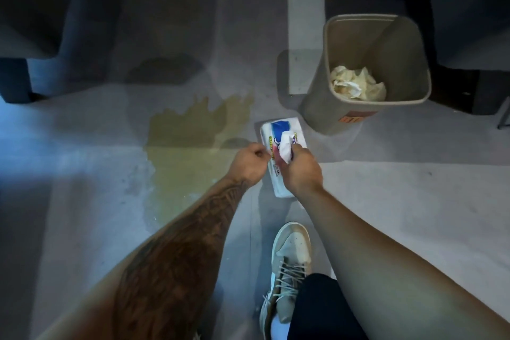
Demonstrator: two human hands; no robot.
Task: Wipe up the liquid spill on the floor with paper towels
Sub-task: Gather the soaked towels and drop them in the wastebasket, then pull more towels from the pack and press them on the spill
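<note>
A yellowish liquid spill (190, 130) spreads over the grey floor left of centre. A white and blue pack of paper towels (278, 130) lies on the floor just right of the spill. My right hand (302, 168) pinches a white paper towel (286, 150) that sticks up from the pack's opening. My left hand (249, 163) is curled against the pack's left edge; whether it grips the pack is hidden.
A tan waste bin (331, 107) with crumpled, stained towels (356, 83) inside stands right behind the pack. Dark furniture (41, 36) fills the far left and the far right. My shoe (289, 265) stands on the floor near the bottom centre.
</note>
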